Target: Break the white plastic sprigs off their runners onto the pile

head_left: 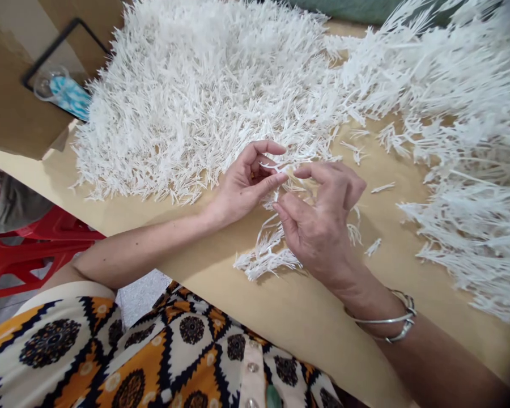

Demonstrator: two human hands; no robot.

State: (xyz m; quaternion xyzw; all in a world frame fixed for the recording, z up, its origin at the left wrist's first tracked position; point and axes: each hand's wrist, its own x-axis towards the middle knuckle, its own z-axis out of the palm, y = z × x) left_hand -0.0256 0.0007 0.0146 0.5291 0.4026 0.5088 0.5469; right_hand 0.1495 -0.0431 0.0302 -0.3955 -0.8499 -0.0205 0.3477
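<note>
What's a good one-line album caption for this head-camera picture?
Left hand and right hand at a branching white sprig, before a feathery white heap on a tan tabletop.

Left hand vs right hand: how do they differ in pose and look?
The left hand shows its thumb side, forefinger and thumb tips apart; the right hand shows its back, fingers bent. The left hand's wrist is bare; the right hand's wears a silver bracelet. Shared: both are gloveless, close together over the table, at a thin white sprig.
</note>
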